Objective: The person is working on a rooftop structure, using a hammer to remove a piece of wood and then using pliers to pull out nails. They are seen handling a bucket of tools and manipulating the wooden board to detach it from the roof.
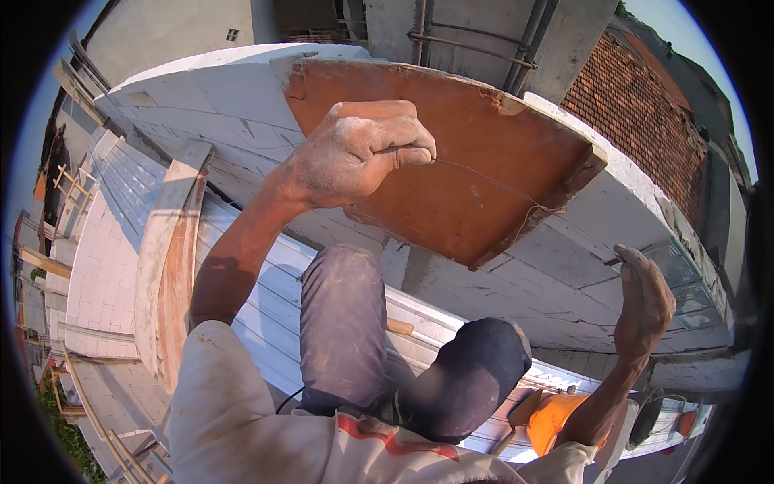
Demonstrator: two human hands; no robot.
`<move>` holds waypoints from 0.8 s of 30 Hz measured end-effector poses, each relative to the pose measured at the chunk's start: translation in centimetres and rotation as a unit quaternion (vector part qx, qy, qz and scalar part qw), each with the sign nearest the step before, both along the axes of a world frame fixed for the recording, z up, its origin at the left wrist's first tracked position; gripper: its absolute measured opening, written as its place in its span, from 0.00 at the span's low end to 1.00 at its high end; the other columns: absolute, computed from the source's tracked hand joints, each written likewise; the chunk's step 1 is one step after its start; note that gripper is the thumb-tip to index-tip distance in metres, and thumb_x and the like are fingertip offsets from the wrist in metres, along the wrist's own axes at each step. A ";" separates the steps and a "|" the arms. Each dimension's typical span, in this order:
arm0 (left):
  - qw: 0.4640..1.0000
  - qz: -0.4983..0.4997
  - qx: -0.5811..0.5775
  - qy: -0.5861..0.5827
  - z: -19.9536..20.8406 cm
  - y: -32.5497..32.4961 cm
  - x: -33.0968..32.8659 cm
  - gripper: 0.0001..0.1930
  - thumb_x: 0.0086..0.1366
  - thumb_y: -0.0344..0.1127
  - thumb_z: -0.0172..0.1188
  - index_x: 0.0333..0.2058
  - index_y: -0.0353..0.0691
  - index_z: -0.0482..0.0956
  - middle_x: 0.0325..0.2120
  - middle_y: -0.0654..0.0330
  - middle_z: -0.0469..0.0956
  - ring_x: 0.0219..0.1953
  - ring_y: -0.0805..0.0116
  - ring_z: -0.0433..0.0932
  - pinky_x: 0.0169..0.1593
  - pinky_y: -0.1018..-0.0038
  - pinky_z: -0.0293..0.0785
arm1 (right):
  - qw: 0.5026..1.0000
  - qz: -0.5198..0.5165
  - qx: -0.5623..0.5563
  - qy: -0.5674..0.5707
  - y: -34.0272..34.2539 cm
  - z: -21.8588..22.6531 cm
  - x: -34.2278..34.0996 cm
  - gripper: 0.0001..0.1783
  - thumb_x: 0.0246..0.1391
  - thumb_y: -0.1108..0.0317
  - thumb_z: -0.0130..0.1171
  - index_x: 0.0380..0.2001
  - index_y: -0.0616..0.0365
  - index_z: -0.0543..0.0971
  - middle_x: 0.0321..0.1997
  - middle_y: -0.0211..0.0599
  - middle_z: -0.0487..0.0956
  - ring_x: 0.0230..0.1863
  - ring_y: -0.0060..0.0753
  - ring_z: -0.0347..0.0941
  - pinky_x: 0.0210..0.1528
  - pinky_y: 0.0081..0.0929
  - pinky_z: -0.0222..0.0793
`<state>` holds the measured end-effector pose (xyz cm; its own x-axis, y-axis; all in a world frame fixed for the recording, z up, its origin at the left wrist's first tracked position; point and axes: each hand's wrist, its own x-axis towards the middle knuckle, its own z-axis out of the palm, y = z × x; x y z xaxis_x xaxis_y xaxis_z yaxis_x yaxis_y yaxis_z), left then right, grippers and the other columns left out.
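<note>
My left hand (375, 149), dusty and closed in a fist, is raised in front of an orange-brown board (451, 169) set against the white block wall (556, 274). Pinched in its fingers is a thin wire (484, 184), which runs to the right toward a wooden batten (542, 206) along the board's right edge. Near the batten the wire bends into a loose loop. My right hand (647, 298) is held up farther right by the wall, its fingers stretched upward and mostly side by side. Nothing shows in it.
Corrugated metal sheeting (258, 294) lies below my bent knees, with a wooden handle (400, 327) between them. A long plank (165, 242) stands at left. An orange object (552, 419) is beside my right forearm. Rebar (528, 44) rises behind the wall, near a tiled roof (637, 113).
</note>
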<state>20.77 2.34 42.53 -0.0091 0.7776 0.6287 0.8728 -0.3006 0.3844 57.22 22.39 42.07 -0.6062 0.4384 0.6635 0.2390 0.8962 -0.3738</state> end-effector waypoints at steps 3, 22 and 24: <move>0.998 0.053 -0.012 0.039 -0.5 -1.0 -3.2 0.03 0.66 0.31 0.67 0.34 0.39 0.86 0.26 0.64 0.81 0.31 0.70 0.78 0.35 0.73 0.74 | 1.000 -0.013 -0.011 -0.018 0.8 1.1 0.1 0.12 0.61 0.80 0.60 0.46 0.62 0.86 0.40 0.39 0.87 0.42 0.28 0.82 0.47 0.26 0.75; 0.973 0.099 0.202 0.048 2.7 -4.8 -8.2 0.23 0.65 0.46 0.70 0.54 0.40 0.82 0.52 0.56 0.82 0.58 0.60 0.79 0.61 0.63 0.76 | 0.950 -0.003 -0.229 0.213 11.1 2.2 21.4 0.15 0.68 0.65 0.60 0.52 0.65 0.80 0.29 0.20 0.70 0.26 0.11 0.60 0.28 0.12 0.51; 0.964 0.105 0.244 -0.019 3.3 -4.4 -9.2 0.23 0.67 0.46 0.68 0.55 0.37 0.81 0.53 0.55 0.82 0.58 0.61 0.79 0.62 0.63 0.75 | 0.932 -0.026 -0.265 0.244 12.1 1.8 27.2 0.18 0.70 0.63 0.58 0.54 0.65 0.79 0.25 0.17 0.65 0.24 0.09 0.56 0.26 0.13 0.48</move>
